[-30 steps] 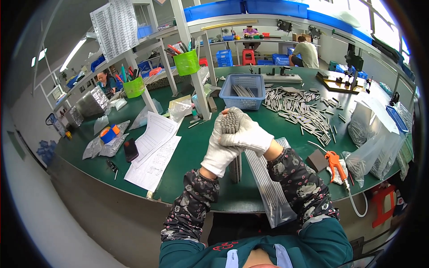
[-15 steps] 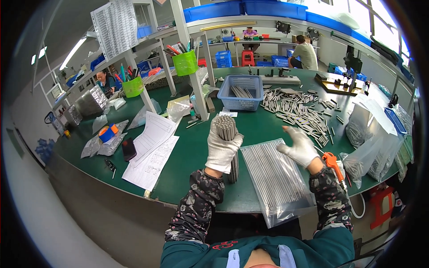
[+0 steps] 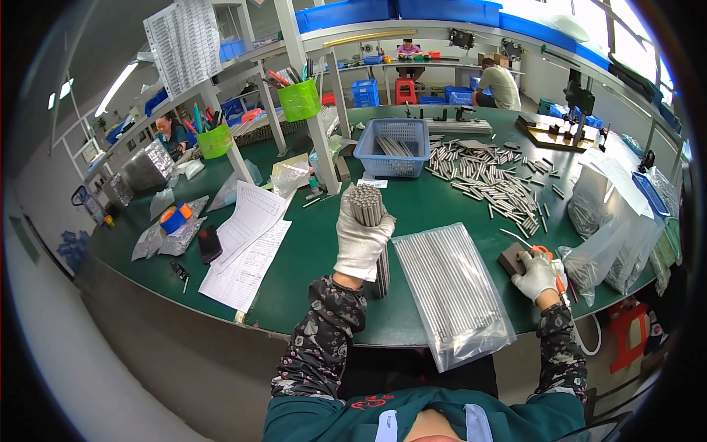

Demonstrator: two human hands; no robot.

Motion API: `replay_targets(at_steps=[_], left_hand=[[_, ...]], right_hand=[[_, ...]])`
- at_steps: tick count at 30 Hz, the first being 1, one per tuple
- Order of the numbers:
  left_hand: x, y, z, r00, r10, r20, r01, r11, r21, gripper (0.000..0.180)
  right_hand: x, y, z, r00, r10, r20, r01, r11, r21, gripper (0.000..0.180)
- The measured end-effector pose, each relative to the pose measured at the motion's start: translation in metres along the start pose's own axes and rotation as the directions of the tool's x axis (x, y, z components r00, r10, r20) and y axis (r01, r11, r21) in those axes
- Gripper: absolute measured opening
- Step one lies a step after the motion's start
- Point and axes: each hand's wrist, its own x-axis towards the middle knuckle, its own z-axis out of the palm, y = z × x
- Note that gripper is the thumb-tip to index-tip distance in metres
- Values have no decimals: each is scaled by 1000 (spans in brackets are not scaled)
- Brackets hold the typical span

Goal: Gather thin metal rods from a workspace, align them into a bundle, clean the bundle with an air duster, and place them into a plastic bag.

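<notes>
My gloved left hand (image 3: pixel 359 239) is wrapped around an upright bundle of thin metal rods (image 3: pixel 367 208). Their ends stick out above the fingers, and the lower part shows below the fist beside the wrist. My gloved right hand (image 3: pixel 535 275) grips a dark brown rectangular block (image 3: pixel 511 258) at the right of the table. Right behind those fingers lies an orange air blow gun (image 3: pixel 543 253), partly hidden by the hand. Between the two hands, a clear plastic bag (image 3: pixel 453 283) holding a row of long metal rods lies flat.
A blue basket (image 3: pixel 392 149) with some rods stands at the back, beside a loose heap of short metal pins (image 3: pixel 486 177). Filled plastic bags (image 3: pixel 600 228) crowd the right edge. Papers (image 3: pixel 247 243) and a phone (image 3: pixel 210 244) lie left. A shelf post (image 3: pixel 322 151) rises from the table.
My right hand has moved right and down from above the plastic bag and closed on the dark block, which now shows. My left hand still holds the rod bundle.
</notes>
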Motion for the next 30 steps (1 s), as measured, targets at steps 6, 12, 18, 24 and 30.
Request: replay_targets(at_steps=[6, 12, 18, 24, 30], left_hand=[[-1, -2, 4, 1000, -9, -6, 9, 1000, -18, 49], [0, -5, 1, 997, 70, -30, -68, 996, 49, 48], [0, -5, 5, 997, 63, -33, -59, 993, 104, 47], [4, -7, 17, 985, -156, -72, 121, 926, -357, 49], [5, -1, 4, 999, 28, -24, -24, 990, 139, 39]], right_hand=[[23, 6, -2, 1000, 8, 23, -14, 957, 289, 51], [6, -31, 6, 987, -97, 126, 81, 989, 128, 59], [33, -73, -41, 886, -250, -390, 433, 748, 503, 44], [39, -193, -133, 528, -616, -585, 849, 367, 379, 40], [87, -212, -136, 607, -546, -577, 710, 699, 85, 23]])
